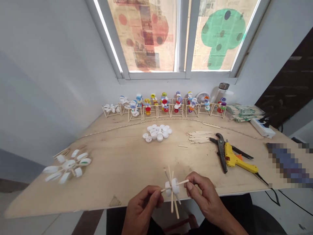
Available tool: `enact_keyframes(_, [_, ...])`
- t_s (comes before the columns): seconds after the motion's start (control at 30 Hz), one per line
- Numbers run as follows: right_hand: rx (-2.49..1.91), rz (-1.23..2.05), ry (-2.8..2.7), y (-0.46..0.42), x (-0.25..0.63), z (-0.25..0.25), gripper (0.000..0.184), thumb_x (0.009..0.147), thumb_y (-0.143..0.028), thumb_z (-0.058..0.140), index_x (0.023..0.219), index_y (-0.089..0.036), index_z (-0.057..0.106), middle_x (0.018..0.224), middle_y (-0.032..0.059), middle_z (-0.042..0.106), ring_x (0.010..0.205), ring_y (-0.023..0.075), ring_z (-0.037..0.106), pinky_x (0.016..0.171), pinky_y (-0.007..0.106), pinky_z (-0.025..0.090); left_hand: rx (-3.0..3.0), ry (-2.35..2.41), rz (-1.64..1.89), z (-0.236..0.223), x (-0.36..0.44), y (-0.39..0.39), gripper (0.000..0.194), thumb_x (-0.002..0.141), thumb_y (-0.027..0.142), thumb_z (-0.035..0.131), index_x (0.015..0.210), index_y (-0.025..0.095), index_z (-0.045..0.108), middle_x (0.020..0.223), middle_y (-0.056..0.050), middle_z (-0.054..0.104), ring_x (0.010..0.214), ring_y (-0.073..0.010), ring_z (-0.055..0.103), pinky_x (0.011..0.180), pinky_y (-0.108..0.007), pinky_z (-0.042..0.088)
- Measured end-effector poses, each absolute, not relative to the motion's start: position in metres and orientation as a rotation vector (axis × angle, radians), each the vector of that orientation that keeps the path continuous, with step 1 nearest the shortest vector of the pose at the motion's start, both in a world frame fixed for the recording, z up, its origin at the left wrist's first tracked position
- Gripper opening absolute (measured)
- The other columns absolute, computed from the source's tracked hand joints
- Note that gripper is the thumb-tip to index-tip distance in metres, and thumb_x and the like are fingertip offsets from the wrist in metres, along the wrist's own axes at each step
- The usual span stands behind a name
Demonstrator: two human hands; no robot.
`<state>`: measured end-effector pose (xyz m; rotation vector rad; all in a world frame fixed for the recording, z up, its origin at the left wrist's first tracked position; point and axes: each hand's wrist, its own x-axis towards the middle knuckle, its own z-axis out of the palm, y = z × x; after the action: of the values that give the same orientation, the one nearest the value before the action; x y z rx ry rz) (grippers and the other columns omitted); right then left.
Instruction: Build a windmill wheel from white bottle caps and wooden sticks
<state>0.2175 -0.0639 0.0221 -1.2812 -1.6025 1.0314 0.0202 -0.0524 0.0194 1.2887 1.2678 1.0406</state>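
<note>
Between my hands, at the table's front edge, is a small wheel of wooden sticks [172,203] that radiate from between two white bottle caps [175,186]. A stick runs through the caps as an axle. My left hand [144,204] pinches its left end between thumb and fingers. Its right end is pinched by my right hand [202,191]. At the table's left lies a larger wheel [70,165] with white caps at the ends of its spokes.
Loose white caps [158,132] lie mid-table. To the right are thin sticks [200,137], black-handled cutters [221,153], a yellow glue gun [241,161] and a power strip [262,128]. Stick frames with coloured cap wheels [165,106] line the back, beside bagged sticks [244,112].
</note>
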Motion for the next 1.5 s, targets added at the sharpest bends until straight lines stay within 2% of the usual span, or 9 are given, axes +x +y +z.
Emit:
enact_keyframes(0.13, [-1.277, 1.088, -1.495, -0.068, 0.219, 0.017, 0.029, 0.090, -0.039, 0.040, 0.068, -0.020, 0.042, 0.060, -0.0045, 0.037, 0.057, 0.0112, 0.036, 0.054, 0.023, 0.030, 1.378, 1.294, 1.080, 0.019, 0.025, -0.063, 0.028, 0.079, 0.041, 0.059, 0.063, 0.019, 0.063, 0.059, 0.000, 0.057, 0.059, -0.0152, 0.051, 0.059, -0.022, 0.041])
enact_keyframes(0.57, [-1.328, 1.010, -1.464, -0.086, 0.223, 0.005, 0.027, 0.087, -0.036, 0.040, 0.064, -0.020, 0.040, 0.056, -0.0053, 0.036, 0.055, 0.0105, 0.036, 0.052, 0.023, 0.027, 1.526, 1.331, 1.049, 0.015, 0.032, -0.088, 0.027, 0.078, 0.044, 0.059, 0.065, 0.020, 0.064, 0.061, 0.000, 0.060, 0.059, -0.0166, 0.052, 0.059, -0.022, 0.041])
enact_keyframes(1.07, [-1.407, 0.522, -1.613, -0.111, 0.222, 0.007, 0.025, 0.089, -0.026, 0.038, 0.065, -0.020, 0.040, 0.058, -0.0038, 0.041, 0.053, 0.0106, 0.042, 0.052, 0.023, 0.029, 1.193, 1.168, 0.999, 0.021, 0.043, -0.097, 0.037, 0.073, 0.050, 0.065, 0.058, 0.016, 0.059, 0.049, 0.002, 0.051, 0.049, -0.0111, 0.043, 0.051, -0.021, 0.036])
enact_keyframes(1.33, [-1.243, 0.108, -1.816, -0.114, 0.216, 0.012, 0.020, 0.084, -0.012, 0.039, 0.067, -0.020, 0.042, 0.059, -0.0023, 0.045, 0.053, 0.0110, 0.043, 0.053, 0.025, 0.030, 0.967, 0.997, 0.840, 0.003, 0.032, -0.093, 0.047, 0.065, 0.059, 0.069, 0.053, 0.016, 0.053, 0.042, 0.003, 0.050, 0.039, -0.0081, 0.038, 0.043, -0.020, 0.030])
enact_keyframes(1.5, [-1.144, -0.030, -1.922, -0.113, 0.216, 0.025, 0.017, 0.083, -0.009, 0.038, 0.071, -0.019, 0.044, 0.059, -0.0010, 0.044, 0.054, 0.0125, 0.041, 0.055, 0.028, 0.029, 0.843, 0.857, 0.770, -0.011, 0.025, -0.088, 0.045, 0.063, 0.057, 0.071, 0.056, 0.016, 0.054, 0.039, 0.003, 0.051, 0.033, -0.0061, 0.036, 0.038, -0.019, 0.024])
